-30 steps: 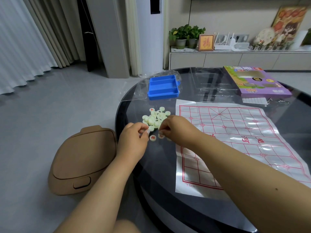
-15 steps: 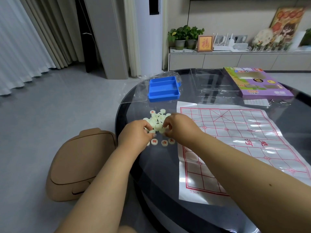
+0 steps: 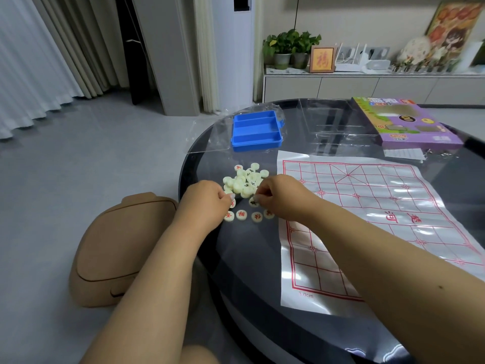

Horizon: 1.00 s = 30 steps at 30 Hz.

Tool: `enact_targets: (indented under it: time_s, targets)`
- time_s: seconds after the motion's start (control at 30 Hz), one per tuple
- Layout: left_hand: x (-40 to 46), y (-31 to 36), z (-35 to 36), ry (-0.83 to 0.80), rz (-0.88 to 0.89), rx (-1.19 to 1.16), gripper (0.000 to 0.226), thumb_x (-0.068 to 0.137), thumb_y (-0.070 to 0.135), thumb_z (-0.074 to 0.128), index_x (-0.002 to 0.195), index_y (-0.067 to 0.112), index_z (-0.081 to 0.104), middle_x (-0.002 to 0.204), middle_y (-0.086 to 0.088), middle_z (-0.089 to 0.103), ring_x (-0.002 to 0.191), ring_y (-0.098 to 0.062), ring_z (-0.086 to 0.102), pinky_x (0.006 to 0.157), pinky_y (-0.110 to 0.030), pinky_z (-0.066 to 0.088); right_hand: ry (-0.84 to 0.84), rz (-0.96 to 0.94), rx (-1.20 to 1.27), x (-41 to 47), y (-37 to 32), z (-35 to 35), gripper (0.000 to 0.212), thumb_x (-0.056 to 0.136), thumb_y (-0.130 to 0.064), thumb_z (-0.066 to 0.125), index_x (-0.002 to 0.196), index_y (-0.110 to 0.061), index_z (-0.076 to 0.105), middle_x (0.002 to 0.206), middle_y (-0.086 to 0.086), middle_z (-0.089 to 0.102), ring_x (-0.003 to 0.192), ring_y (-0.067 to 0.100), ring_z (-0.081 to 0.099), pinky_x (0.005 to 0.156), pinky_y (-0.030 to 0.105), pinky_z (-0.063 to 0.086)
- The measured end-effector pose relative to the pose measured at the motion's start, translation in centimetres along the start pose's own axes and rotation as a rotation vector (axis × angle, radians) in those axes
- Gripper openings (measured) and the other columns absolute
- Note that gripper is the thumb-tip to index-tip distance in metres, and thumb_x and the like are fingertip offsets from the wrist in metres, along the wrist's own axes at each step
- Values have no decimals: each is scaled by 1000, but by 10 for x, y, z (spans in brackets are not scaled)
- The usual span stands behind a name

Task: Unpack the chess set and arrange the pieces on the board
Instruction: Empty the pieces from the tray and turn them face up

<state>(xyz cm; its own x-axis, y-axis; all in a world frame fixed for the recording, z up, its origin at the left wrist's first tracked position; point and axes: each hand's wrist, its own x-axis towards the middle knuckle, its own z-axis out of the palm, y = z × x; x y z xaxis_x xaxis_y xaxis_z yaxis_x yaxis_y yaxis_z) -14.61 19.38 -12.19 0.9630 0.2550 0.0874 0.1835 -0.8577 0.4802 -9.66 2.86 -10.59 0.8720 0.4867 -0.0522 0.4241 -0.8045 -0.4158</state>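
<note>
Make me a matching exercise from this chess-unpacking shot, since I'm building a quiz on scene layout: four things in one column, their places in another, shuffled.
Things:
1. blue tray
2. purple box
3. paper board
4. pile of pieces

Places:
A. flat on the table, right of the hands
B. far right of the table, beyond the board
C. just beyond both hands, left of the board
D. far left part of the table, on clear plastic wrap

Pairs: 1-D, 2-B, 3-A, 4-C
</note>
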Motion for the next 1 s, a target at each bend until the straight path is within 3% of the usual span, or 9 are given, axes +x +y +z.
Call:
enact_targets:
  time_s: [0.17, 0.3, 0.47, 0.6, 0.73, 0.87, 1.0]
  targets:
    - [2, -5, -3, 18, -35, 66, 44, 87, 41, 61, 57, 11, 50, 59, -5, 51, 52, -17, 44, 51, -27, 35, 36, 12, -54, 1, 1, 1, 21, 93, -24, 51, 97, -8, 65, 94, 10, 67, 84, 23, 61, 74, 36, 51]
    - [7, -13, 1, 96, -31, -39, 15, 82, 39, 68, 77, 26, 61, 73, 9, 58, 74, -15, 57, 64, -29, 47, 182, -43, -71, 7, -1, -1, 21, 90, -25, 59, 109, -18, 62, 107, 2, 60, 91, 19, 57, 79, 34, 52]
    - [11, -15, 7, 32, 6, -104, 16, 79, 35, 72, 92, 32, 65, 80, 11, 58, 78, -11, 58, 71, -32, 51, 110, -101, -207, 20, -7, -2, 32, 87, -25, 64, 119, -21, 62, 114, 2, 55, 99, 21, 55, 81, 34, 51]
    - [13, -15, 8, 41, 1, -97, 13, 79, 37, 72, 88, 32, 63, 79, 12, 56, 76, -11, 57, 70, -31, 50, 147, -135, -277, 23, -3, 3, 24, 90, -20, 59, 113, -18, 66, 109, 2, 55, 97, 21, 54, 77, 33, 50]
    - [11, -14, 9, 74, 43, -7, 14, 91, 39, 57, 89, 27, 63, 91, 8, 56, 81, -14, 57, 72, -36, 51, 125, -157, -193, 18, -2, 0, 26, 95, -26, 51, 105, -12, 71, 106, 7, 57, 94, 23, 57, 81, 36, 50]
    - [12, -16, 6, 54, 24, 41, 22, 96, 31, 47, 91, 18, 64, 94, 1, 63, 81, -19, 57, 70, -36, 50, 114, -132, -96, 9, 4, 2, 31, 94, -29, 53, 91, -4, 72, 96, 10, 58, 82, 21, 54, 73, 35, 47]
    - [13, -12, 1, 13, 2, 89, 27, 94, 28, 47, 84, 8, 61, 87, -4, 64, 79, -24, 57, 69, -39, 48, 100, -79, -62, 6, 5, 4, 30, 90, -32, 58, 89, -6, 74, 91, 11, 60, 80, 24, 56, 71, 37, 49]
